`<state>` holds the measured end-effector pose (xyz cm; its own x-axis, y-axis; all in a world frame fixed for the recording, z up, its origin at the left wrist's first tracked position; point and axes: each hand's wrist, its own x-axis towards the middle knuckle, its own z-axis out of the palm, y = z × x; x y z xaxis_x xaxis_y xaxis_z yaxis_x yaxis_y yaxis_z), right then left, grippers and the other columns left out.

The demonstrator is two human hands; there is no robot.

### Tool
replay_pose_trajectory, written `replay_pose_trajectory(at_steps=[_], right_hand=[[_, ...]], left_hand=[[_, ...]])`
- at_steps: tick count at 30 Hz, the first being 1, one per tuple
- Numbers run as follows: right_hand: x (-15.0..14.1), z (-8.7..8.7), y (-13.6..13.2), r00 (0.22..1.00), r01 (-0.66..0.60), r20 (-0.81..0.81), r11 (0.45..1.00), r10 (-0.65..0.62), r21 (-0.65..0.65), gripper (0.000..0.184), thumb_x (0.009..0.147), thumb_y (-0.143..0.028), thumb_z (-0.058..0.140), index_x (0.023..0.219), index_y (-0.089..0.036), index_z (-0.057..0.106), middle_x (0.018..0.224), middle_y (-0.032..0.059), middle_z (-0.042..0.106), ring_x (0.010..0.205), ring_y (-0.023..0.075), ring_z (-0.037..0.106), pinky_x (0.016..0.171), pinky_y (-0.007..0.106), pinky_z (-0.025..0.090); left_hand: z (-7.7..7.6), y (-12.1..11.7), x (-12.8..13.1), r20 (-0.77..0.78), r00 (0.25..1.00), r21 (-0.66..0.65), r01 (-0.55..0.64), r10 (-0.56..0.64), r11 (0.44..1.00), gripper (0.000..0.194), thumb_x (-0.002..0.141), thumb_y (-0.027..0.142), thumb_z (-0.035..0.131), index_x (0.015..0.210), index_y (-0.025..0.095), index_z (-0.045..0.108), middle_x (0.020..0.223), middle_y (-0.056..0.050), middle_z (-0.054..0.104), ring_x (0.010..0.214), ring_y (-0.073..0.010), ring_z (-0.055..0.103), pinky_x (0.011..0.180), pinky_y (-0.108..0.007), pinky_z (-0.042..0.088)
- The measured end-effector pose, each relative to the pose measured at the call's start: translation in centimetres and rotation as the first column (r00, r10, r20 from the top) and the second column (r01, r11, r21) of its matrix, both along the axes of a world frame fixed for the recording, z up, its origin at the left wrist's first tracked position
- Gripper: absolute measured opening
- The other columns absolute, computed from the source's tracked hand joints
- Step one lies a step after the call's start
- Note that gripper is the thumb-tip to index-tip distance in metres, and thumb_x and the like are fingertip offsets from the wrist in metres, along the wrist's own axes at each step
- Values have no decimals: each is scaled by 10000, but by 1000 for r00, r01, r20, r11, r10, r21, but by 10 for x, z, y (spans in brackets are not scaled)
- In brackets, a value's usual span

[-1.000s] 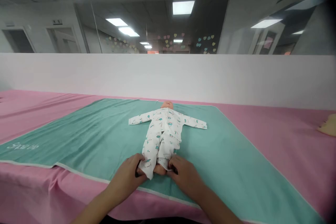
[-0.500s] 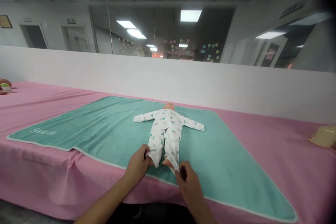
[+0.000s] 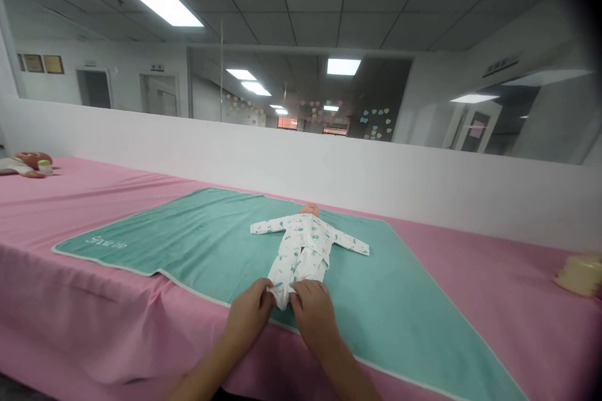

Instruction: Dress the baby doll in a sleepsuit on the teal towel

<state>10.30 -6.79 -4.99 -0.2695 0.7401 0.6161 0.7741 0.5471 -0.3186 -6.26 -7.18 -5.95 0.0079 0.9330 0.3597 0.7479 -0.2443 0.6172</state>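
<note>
A baby doll in white printed pyjamas lies on its back on a teal blanket, arms spread, head toward the wall. My left hand pinches the cuff of one pyjama leg at the near end. Close beside it, my right hand has its fingers closed on the same bunched leg ends. The doll's feet are hidden under my fingers.
The blanket lies on a long table covered by a pink sheet, backed by a low white wall. A soft toy sits at the far left. A pale yellow object lies at the right edge.
My right hand moved left until both hands met at the leg ends, drawing the two pyjama legs together. My head drew back and tilted up.
</note>
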Motion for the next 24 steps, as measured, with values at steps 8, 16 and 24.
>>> replay_pose_trajectory(at_steps=[8,16,24], right_hand=[[14,-62,-33,991,54,-133,976,-27,209,224,847,-100,407,1004,-194,536,982,82,556,892,194,511,761,340,422],[10,-51,-33,992,-21,-117,987,40,159,161,843,-115,442,929,-195,552,920,70,564,856,187,513,746,349,428],[-22,-89,-39,972,-165,-146,979,182,118,147,826,-157,461,776,-222,584,770,31,598,791,188,552,703,367,458]], left_hand=[[-8,13,11,-69,998,62,12,-8,998,193,747,111,400,898,192,489,923,-13,494,746,-123,493,651,-236,353],[7,58,25,-278,955,110,-74,102,991,145,772,130,408,851,174,521,884,-47,559,841,-183,517,707,-280,358],[-7,63,-6,-294,956,143,65,-20,988,424,748,41,400,1122,204,517,1053,-51,590,913,-191,549,757,-290,414]])
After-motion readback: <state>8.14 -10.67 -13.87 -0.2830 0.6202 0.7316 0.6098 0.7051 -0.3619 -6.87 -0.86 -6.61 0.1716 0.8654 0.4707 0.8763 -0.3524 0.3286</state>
